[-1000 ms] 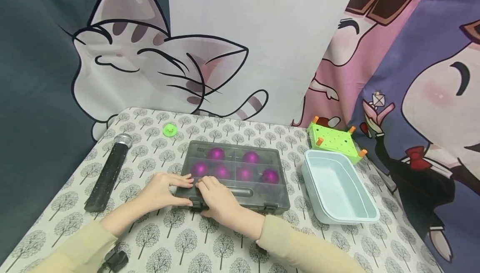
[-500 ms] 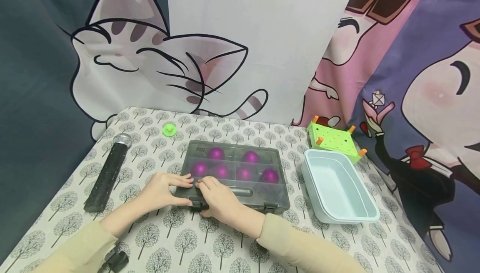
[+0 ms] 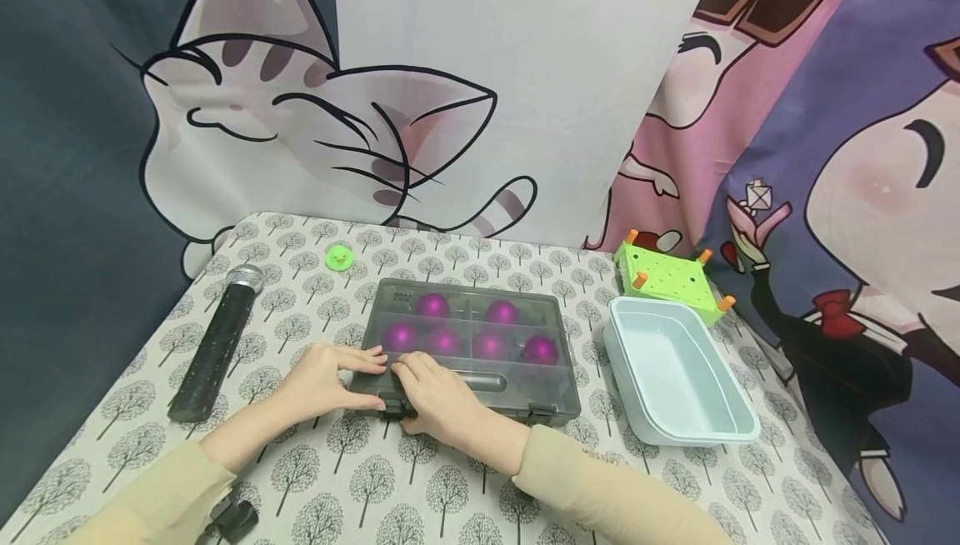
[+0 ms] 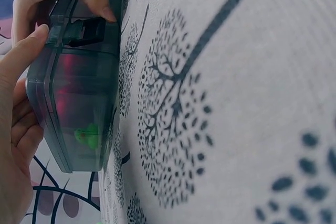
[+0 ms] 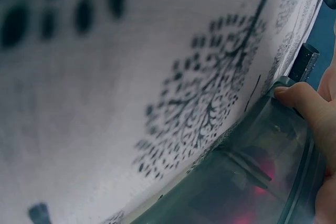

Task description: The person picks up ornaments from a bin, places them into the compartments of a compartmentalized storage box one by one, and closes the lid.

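Observation:
A grey see-through plastic storage case (image 3: 517, 391) lies closed on the tree-print cloth, with several purple balls (image 3: 432, 306) showing through its lid. My left hand (image 3: 317, 382) grips the case's front left corner, fingers over the lid and thumb by the left black latch (image 4: 88, 31). Close beside it, my right hand (image 3: 442, 403) holds the front edge, its fingers on the lid and its thumb low on the front wall near that latch. A second latch (image 3: 542, 412) sits further right. In the right wrist view, the right thumb (image 5: 296, 95) presses the case edge.
Left of the case lies a black microphone (image 3: 213, 353) with a silver head. A small green duck-faced toy (image 3: 339, 257) is at the back. To the right stand a pale blue tub (image 3: 626, 378) and a green block with orange pegs (image 3: 667, 278).

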### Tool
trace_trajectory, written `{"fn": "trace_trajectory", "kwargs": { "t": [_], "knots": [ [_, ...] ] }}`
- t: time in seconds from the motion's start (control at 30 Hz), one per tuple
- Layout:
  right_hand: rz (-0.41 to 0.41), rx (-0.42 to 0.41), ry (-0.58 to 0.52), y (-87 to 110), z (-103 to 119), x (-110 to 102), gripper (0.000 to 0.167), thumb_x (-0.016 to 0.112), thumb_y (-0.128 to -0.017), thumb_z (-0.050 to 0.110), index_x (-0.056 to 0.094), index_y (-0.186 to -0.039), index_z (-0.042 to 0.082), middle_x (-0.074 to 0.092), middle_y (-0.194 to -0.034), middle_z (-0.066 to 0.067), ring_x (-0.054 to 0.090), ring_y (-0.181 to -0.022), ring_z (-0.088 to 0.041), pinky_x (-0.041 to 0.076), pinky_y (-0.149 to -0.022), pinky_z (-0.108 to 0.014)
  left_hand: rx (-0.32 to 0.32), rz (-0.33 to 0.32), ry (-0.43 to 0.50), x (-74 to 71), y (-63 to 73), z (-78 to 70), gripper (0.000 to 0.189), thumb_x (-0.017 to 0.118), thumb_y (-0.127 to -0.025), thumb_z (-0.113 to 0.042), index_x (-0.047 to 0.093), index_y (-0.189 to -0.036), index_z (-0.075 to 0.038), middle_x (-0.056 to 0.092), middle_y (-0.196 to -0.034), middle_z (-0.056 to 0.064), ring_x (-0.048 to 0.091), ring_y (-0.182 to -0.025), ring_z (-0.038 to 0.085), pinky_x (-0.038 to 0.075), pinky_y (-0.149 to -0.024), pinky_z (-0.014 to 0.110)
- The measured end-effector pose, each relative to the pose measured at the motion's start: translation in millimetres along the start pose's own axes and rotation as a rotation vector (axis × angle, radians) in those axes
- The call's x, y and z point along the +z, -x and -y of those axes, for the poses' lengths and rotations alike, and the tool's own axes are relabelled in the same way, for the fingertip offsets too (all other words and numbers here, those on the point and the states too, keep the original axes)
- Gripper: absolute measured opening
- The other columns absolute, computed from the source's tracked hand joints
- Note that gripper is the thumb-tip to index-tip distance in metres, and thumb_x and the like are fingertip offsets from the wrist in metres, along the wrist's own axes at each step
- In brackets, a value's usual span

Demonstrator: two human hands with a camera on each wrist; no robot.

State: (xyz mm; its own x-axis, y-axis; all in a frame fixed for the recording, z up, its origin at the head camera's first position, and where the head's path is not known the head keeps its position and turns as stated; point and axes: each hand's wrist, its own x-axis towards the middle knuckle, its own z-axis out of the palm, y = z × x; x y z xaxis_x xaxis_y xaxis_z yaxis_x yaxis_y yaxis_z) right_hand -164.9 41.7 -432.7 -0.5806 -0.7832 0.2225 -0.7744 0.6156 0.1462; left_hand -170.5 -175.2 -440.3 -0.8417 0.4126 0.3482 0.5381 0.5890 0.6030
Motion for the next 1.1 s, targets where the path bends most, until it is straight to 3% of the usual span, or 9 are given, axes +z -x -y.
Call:
{"fn": "trace_trajectory", "kwargs": {
  "t": [0.5, 0.77, 1.1],
  "knots": [
    [-0.026, -0.048, 0.119, 3.2, 0, 2, 0.085, 0.083, -0.069, 0.050, 0.054, -0.133, 0.002, 0.059, -0.130, -0.007, 0.057, -0.120, -0.017, 0.052, -0.097, -0.021, -0.011, 0.008, 0.004, -0.3, 0.2, 0.8, 0.052, 0.091, -0.059, -0.038, 0.077, -0.099, -0.009, 0.072, -0.113, 0.012, 0.071, -0.101, 0.032, 0.053, -0.094, 0.052],
    [-0.066, -0.080, 0.193, 3.0, 1, 0, 0.078, 0.080, -0.071, 0.048, 0.057, -0.130, 0.002, 0.060, -0.127, -0.005, 0.058, -0.116, -0.016, 0.051, -0.099, -0.019, -0.012, 0.008, -0.002, -0.5, 0.4, 1.1, 0.052, 0.091, -0.059, -0.038, 0.077, -0.099, -0.009, 0.072, -0.113, 0.012, 0.071, -0.101, 0.031, 0.053, -0.094, 0.052],
    [-0.004, -0.072, 0.292, -6.0, 5, 2, 0.082, 0.081, -0.066, 0.059, 0.055, -0.123, 0.006, 0.058, -0.116, -0.002, 0.055, -0.105, -0.013, 0.047, -0.102, -0.017, 0.009, -0.006, -0.001, 1.4, 0.1, 2.9, 0.052, 0.091, -0.059, -0.039, 0.078, -0.098, -0.009, 0.073, -0.111, 0.011, 0.071, -0.100, 0.030, 0.053, -0.094, 0.050]
  ]
}}
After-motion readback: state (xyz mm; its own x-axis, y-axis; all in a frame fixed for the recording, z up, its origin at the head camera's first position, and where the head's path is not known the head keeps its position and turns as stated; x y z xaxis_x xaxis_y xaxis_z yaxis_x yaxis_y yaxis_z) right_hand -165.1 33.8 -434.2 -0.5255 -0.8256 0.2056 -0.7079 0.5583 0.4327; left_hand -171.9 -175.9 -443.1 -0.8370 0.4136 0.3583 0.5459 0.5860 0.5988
